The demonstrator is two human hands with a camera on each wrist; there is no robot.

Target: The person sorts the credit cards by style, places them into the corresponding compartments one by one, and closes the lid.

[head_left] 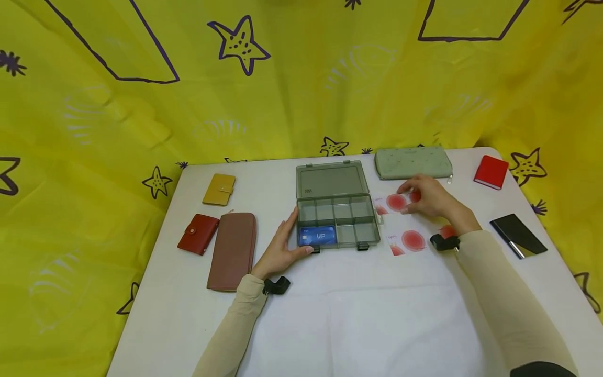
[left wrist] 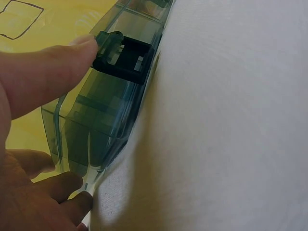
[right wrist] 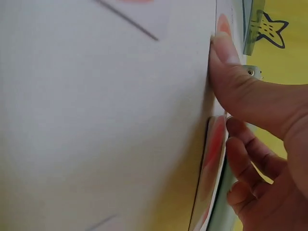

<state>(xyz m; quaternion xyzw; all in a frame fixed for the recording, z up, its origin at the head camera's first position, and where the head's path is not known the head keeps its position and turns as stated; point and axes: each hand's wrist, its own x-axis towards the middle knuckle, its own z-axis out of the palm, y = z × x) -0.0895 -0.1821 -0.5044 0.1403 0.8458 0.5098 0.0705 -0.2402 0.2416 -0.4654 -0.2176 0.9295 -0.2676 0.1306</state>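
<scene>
A translucent grey-green compartment box (head_left: 346, 221) lies with its lid (head_left: 332, 180) folded back. A blue VIP card (head_left: 317, 235) lies in its front left compartment. My left hand (head_left: 281, 246) holds the box's front left corner, thumb against a black latch (left wrist: 124, 57), fingers along the left side. Right of the box, my right hand (head_left: 426, 196) pinches a white card with red circles (head_left: 397, 202) between thumb and fingertips, low over the table. Part of that card is hidden by the hand. A similar card (head_left: 412, 241) lies nearer, and another red-printed card (head_left: 447, 231) shows partly behind the wrist.
Behind the right hand lies a green wallet (head_left: 414, 163). A red booklet-like case (head_left: 491, 172) and a black card holder (head_left: 518, 235) lie far right. To the left are a yellow wallet (head_left: 219, 189), a dark red wallet (head_left: 198, 233) and a long brown wallet (head_left: 231, 251).
</scene>
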